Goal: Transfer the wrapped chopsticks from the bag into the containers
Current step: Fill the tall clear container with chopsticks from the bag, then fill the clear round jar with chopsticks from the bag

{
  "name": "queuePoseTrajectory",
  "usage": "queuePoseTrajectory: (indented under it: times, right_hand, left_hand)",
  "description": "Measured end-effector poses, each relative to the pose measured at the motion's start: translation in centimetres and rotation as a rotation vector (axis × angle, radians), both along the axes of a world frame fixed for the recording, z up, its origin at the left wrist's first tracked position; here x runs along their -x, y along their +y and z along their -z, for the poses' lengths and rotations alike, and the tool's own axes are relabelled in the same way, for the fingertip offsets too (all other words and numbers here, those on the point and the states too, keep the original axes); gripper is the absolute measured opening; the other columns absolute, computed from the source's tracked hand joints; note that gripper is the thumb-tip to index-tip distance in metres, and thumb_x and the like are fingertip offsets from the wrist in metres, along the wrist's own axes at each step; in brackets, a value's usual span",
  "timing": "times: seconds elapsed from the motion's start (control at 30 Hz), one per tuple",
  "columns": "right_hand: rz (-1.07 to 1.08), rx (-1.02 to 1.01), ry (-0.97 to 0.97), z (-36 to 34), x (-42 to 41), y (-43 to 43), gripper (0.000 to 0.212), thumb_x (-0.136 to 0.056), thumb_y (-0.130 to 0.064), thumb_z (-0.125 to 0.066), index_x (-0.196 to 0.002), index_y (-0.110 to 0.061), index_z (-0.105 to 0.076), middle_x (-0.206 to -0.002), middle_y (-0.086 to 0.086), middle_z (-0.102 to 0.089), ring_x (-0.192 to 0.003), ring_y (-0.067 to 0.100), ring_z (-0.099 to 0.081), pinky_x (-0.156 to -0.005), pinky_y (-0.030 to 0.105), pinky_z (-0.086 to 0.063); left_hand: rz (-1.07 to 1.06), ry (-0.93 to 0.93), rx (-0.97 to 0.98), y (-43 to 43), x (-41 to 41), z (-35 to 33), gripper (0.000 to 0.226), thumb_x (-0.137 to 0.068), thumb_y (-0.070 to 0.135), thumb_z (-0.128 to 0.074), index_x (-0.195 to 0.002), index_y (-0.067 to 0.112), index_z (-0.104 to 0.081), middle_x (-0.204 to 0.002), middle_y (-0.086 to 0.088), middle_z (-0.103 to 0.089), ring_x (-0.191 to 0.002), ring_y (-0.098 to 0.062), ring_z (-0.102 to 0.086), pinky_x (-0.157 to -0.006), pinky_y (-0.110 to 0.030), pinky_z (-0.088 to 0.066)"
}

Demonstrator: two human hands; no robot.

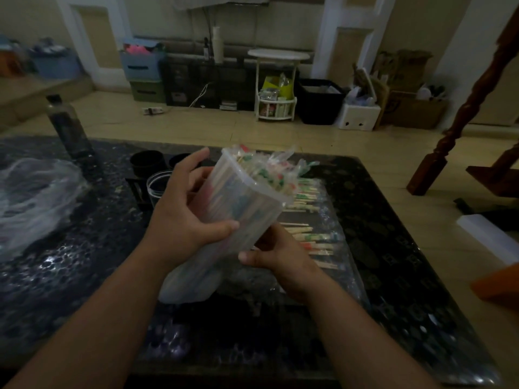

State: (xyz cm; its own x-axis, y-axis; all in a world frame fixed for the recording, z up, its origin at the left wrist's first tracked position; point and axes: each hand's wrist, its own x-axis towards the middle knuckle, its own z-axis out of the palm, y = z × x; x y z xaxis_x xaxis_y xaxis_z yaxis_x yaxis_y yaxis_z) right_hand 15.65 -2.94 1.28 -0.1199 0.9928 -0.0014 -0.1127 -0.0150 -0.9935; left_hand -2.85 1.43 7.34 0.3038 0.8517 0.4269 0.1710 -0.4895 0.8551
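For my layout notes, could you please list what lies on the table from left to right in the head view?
Crumpled plastic bag → dark bottle → black cups → held container of wrapped chopsticks → loose wrapped chopsticks.

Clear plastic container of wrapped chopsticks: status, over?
Left hand and right hand grip tilted clear plastic container, packed full. More wrapped chopsticks loose on dark table. Nothing obstructing.

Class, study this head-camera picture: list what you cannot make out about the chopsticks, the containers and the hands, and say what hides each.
- Base of the held container: covered by the right hand, head view.
- Count of wrapped chopsticks inside: motion blur and cloudy plastic.
- Chopsticks on the table: partly behind the container and right hand.
- Clear jar: partly hidden by the left hand; contents too dark.
- Print on the wrappers: too small.
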Motion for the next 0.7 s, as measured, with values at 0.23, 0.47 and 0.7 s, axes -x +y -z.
queuePoseTrajectory:
  times: [0.23, 0.47, 0.7]
  right_hand:
    - [0.025, -0.077, 0.045, -2.8, -0.8, -1.0, 0.080, -0.060, -0.010, -0.085, -0.132, -0.007, -0.050, -0.122, 0.013, -0.066, -0.113, 0.029, -0.064, -0.091, 0.046, -0.055]
    - [0.443, -0.142, -0.232, -4.5, -3.0, -0.8, 0.095, -0.056, -0.030, -0.094, -0.134, -0.042, -0.042, -0.121, -0.010, -0.058, -0.110, 0.007, -0.058, -0.081, 0.031, -0.058]
    - [0.684, -0.204, -0.432, -6.5, -8.5, 1.4, 0.093, -0.052, -0.043, -0.093, -0.128, -0.047, -0.039, -0.116, -0.013, -0.059, -0.105, 0.006, -0.060, -0.082, 0.025, -0.053]
  left_hand:
    - [0.196, -0.330, 0.098, -0.6, -1.8, -1.6, 0.069, -0.056, 0.023, -0.078, -0.119, 0.024, -0.050, -0.119, 0.003, -0.065, -0.115, -0.022, -0.061, -0.085, -0.037, -0.055]
    - [0.034, -0.229, 0.095, -0.2, -5.4, -0.3, 0.048, -0.082, 0.036, -0.066, -0.128, 0.039, -0.053, -0.130, 0.008, -0.061, -0.122, -0.009, -0.056, -0.101, -0.041, -0.049]
    - [0.023, -0.284, 0.254, 1.8, -12.9, 0.4, 0.034, -0.092, 0.026, -0.063, -0.120, 0.045, -0.054, -0.127, 0.018, -0.059, -0.122, -0.006, -0.053, -0.105, -0.039, -0.046]
